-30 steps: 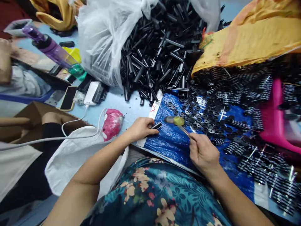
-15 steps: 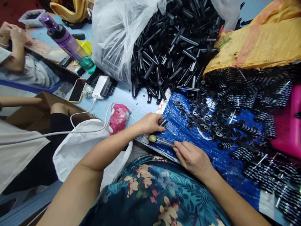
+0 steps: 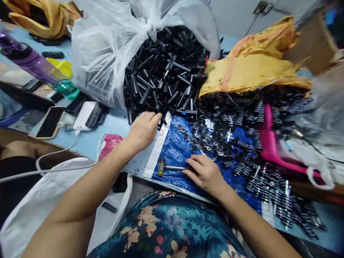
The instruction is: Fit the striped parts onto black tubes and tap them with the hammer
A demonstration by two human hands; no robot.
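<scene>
My left hand point(image 3: 143, 130) is at the near edge of a heap of black tubes point(image 3: 172, 71), its fingers curled round a black tube point(image 3: 163, 121) there; part of the grip is hidden. On the blue plastic sheet point(image 3: 177, 143) lies a small hammer point(image 3: 161, 167) with a yellowish face and a metal shaft. My right hand point(image 3: 205, 173) rests on the sheet with its fingers closed over the dark end of the hammer's handle. Small black discs point(image 3: 206, 139) are scattered just beyond that hand.
A clear plastic bag point(image 3: 99, 61) and a yellow sack point(image 3: 242, 73) stand behind. Ridged black parts point(image 3: 271, 186) and a pink bin point(image 3: 271, 143) are at the right. Left are a purple bottle point(image 3: 34, 64), a phone point(image 3: 49, 122), a cable point(image 3: 67, 168) and a white sack point(image 3: 53, 200).
My left hand has moved from the sheet's front edge, where it held a black tube, to the heap. The hammer has turned and lies on the sheet. The view has swung right.
</scene>
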